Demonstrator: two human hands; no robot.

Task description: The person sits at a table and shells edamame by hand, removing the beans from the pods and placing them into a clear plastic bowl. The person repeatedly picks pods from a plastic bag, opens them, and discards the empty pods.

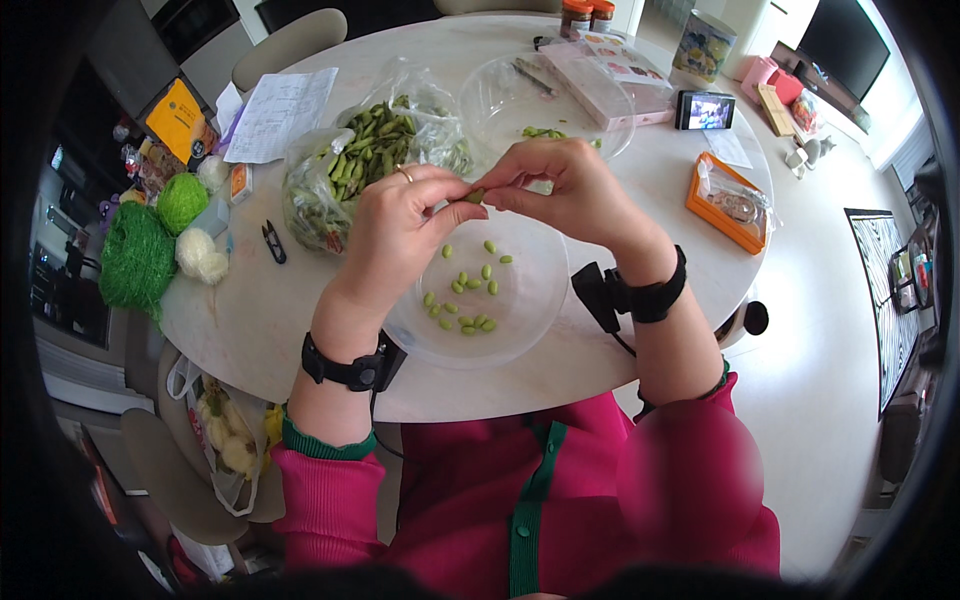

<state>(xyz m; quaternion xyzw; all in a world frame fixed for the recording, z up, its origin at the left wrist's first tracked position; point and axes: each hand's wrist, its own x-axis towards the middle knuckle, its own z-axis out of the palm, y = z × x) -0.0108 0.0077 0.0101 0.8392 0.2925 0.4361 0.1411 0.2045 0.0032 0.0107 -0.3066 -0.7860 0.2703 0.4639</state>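
Note:
My left hand and my right hand meet above the table, both pinching one green soybean pod between thumbs and forefingers. Below them is a translucent plastic bowl with several shelled green soybeans spread over its bottom. Behind my left hand, a clear plastic bag lies open, full of unshelled soybean pods. A second clear bowl, beyond my right hand, holds some green pods, partly hidden by that hand.
Thread snips, green yarn and a handwritten paper lie at the left. An orange box, a phone-like device, a pink box and a floral cup are at the right. A chair stands by the near left edge.

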